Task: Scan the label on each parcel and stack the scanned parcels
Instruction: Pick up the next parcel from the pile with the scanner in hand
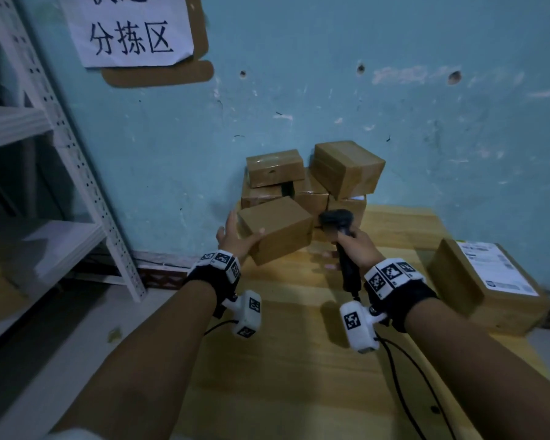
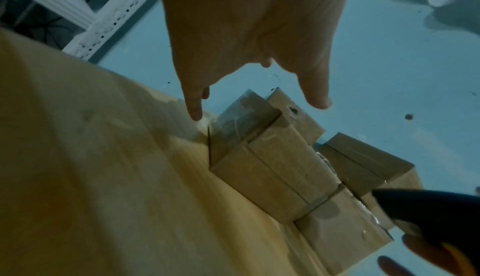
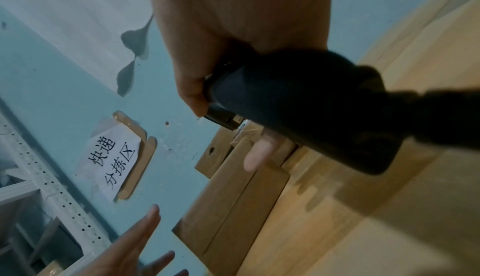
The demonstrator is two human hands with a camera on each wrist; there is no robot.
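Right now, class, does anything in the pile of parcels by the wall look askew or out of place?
Yes. The top right parcel sits tilted and twisted on the pile against the wall, not flat. The left hand holds another parcel tipped; the right hand grips the scanner.

light wood desk [image 1: 292, 369] butted against the blue wall; pile of taped brown parcels [image 1: 311, 198] sits on it at the wall edge, bottom boxes directly on the desk, two more stacked on top. right of the pile, well apart: one bigger box with a white label [image 1: 489, 281], near the desk's right edge
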